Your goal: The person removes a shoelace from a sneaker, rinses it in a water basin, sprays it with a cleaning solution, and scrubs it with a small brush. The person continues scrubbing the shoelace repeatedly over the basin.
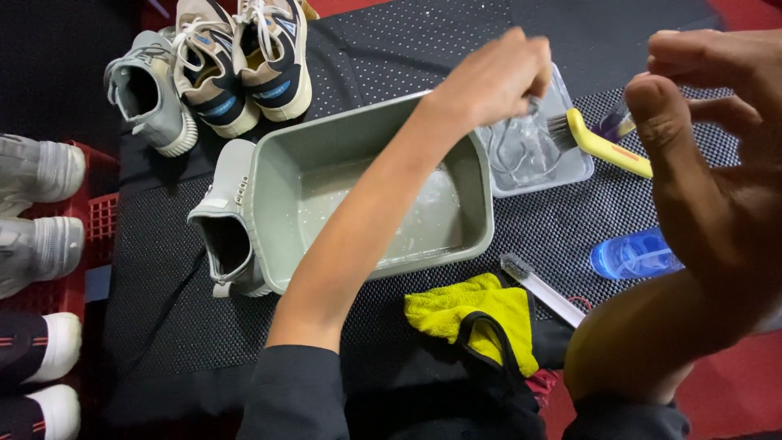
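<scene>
grey shoes (147, 90), two; one tub (281, 175); left hand (497, 77) in clear tray (570, 167)

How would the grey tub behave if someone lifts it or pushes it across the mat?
The grey tub holds shallow soapy water, so it would probably slosh and feel heavier than it looks. Its walls look like thin plastic and may flex. The dotted mat would likely resist sliding.

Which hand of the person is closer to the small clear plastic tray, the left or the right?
The left. The left hand reaches over the grey basin and is directly above the clear tray. The right hand is raised to the tray's right, apart from it.
</scene>
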